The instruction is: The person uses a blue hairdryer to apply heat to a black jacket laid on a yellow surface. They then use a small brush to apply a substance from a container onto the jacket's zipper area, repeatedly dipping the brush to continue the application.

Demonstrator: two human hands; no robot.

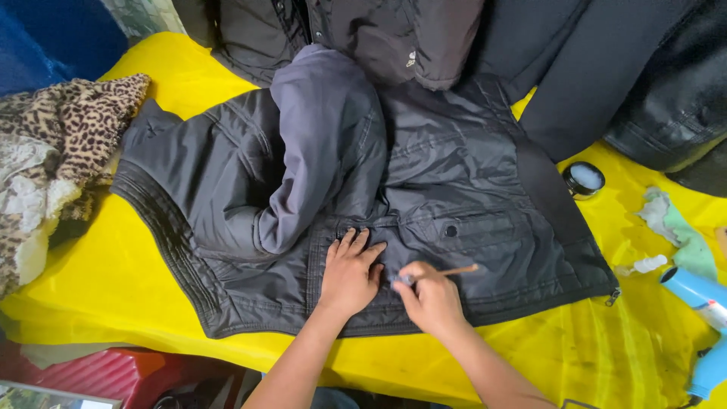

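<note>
The left hand (350, 274) lay flat, fingers spread, pressing the dark jacket (424, 197) onto the yellow table (113, 280). The right hand (432, 299) pinched a thin brush (454, 270) at the hem, beside the pocket. How much was already coated, I couldn't tell. A small open tin (584, 179) sat well apart.
</note>
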